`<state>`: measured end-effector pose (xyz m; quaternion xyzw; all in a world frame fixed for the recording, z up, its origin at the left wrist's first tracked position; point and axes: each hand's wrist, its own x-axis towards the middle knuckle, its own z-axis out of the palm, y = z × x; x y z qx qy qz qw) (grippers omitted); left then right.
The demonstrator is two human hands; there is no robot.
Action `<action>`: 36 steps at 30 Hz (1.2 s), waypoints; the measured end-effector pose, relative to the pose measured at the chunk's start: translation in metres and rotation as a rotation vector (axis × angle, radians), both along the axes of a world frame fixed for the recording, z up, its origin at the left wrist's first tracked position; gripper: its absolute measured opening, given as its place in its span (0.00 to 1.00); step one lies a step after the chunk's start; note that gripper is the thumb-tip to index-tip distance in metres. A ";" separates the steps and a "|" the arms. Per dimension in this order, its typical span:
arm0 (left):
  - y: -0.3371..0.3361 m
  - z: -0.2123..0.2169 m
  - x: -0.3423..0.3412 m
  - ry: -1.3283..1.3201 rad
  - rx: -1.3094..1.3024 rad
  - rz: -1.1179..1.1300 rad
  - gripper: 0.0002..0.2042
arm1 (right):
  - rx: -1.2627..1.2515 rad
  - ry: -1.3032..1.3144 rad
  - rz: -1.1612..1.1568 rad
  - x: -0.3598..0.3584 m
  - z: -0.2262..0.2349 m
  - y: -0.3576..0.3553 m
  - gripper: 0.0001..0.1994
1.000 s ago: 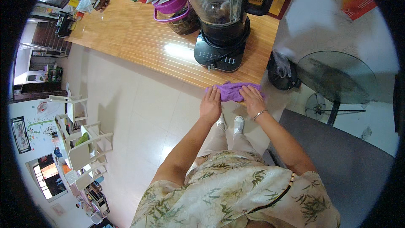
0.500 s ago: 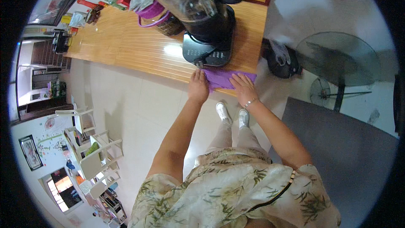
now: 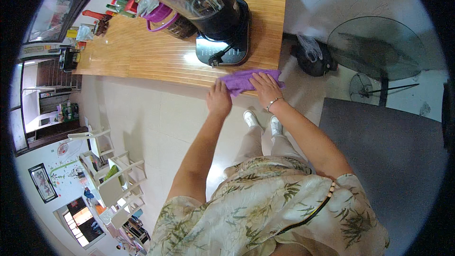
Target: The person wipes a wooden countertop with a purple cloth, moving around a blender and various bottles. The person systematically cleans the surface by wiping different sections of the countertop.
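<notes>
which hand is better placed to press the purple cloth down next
Probably the right hand: it rests atop the cloth on the counter, while the left hand is only at the cloth's left end.

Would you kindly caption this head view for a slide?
Left hand at the edge of a purple cloth, right hand atop it, on a wooden counter.

A blender point(image 3: 208, 16), wooden counter point(image 3: 137, 57) and white chairs point(image 3: 111, 190) suggest a home.
</notes>
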<state>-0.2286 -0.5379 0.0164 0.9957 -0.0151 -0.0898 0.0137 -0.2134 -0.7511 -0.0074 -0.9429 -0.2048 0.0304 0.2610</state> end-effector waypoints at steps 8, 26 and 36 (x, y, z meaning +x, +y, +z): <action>0.009 0.001 -0.003 -0.105 -0.075 -0.085 0.21 | 0.002 -0.022 -0.114 -0.031 0.006 0.000 0.20; 0.292 -0.016 0.071 -0.102 0.115 -0.143 0.20 | 0.065 0.140 -0.065 0.022 0.011 0.255 0.28; 0.114 -0.005 0.015 -0.155 -0.300 -0.566 0.20 | -0.142 -0.021 -0.503 -0.066 0.011 0.101 0.23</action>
